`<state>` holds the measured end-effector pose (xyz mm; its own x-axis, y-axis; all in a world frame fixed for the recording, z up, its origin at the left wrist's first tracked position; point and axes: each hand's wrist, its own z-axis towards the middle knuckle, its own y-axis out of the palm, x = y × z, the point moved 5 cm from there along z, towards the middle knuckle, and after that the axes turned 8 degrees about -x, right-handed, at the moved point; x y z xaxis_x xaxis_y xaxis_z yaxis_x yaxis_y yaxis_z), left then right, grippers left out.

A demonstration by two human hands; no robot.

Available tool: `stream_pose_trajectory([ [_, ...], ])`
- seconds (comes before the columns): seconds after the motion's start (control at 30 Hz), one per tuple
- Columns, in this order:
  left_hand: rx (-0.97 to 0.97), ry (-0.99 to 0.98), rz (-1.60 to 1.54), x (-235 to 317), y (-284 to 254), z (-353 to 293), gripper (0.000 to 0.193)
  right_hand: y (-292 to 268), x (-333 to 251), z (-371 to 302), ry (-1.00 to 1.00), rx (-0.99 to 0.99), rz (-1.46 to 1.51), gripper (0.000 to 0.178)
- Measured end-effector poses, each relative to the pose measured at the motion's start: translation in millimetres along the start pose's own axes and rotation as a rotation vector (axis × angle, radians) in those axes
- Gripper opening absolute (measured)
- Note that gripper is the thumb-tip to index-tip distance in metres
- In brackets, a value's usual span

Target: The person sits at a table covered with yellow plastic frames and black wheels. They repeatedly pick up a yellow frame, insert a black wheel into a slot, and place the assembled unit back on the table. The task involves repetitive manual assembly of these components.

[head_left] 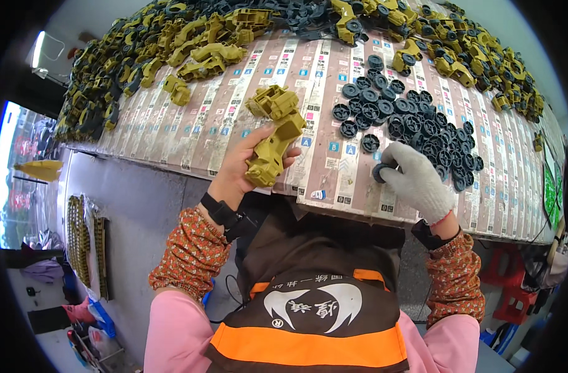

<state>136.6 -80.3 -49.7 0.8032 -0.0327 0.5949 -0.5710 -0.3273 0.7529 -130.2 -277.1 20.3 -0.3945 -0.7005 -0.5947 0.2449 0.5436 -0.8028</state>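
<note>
A mustard-yellow, hollow plastic toy-vehicle body [272, 152] is held in the bare L hand [239, 163], gripped along its sides w/ thumb on one side & fingertips on the other, over the near edge of the wide table [333, 186] covered in printed pinkish-brown & white strips. Just beyond the body's upper end, a boxy yellow plastic piece [271, 101] is seen; whether the two are joined can't be told. A small round dark plastic wheel [378, 173] is pinched btwn thumb & finger of the R hand [417, 180], which is covered by a whitish knit glove, nr the table's near edge. Just beside the glove, toward the far edge, a loose pile of dark spoked plastic wheels [414, 122] is spread, some overlapping. A large heap of yellow plastic bodies and dark parts [197, 38] is banked along the far edge & down to the L corner; another mixed heap [467, 53] is piled toward the far R corner. One yellow piece [177, 91] is left apart, nr the L heap. Both forearms are covered by orange floral sleeves [193, 252], w/ black straps [220, 211] worn at the wrists.
</note>
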Motion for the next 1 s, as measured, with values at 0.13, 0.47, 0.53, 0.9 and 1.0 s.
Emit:
stream_pose_trajectory([
  [0.13, -0.115, -0.071, -0.138, -10.4, 16.6, 3.1, 0.060, 15.4, 9.2, -21.0, -0.028, 0.201, -0.232, 0.019],
  [0.47, -0.221, -0.212, -0.023, -26.9, 50.1, 5.7, 0.062, 34.1, -4.1, -30.8, -0.085, 0.170, -0.437, 0.035],
  [0.53, -0.230, -0.202, -0.053, -40.5, 55.1, -4.2, 0.061, 34.0, -3.0, -28.4, -0.073, 0.189, -0.355, 0.035],
  [0.9, -0.153, -0.150, -0.131, -92.8, 74.9, -27.1, 0.060, 56.1, -25.8, -42.4, 0.130, 0.088, 0.979, 0.039],
  [1.0, -0.137, -0.152, -0.079, -98.1, 76.0, -35.8, 0.063, 66.8, -35.5, -46.6, 0.127, 0.095, 1.122, 0.039],
])
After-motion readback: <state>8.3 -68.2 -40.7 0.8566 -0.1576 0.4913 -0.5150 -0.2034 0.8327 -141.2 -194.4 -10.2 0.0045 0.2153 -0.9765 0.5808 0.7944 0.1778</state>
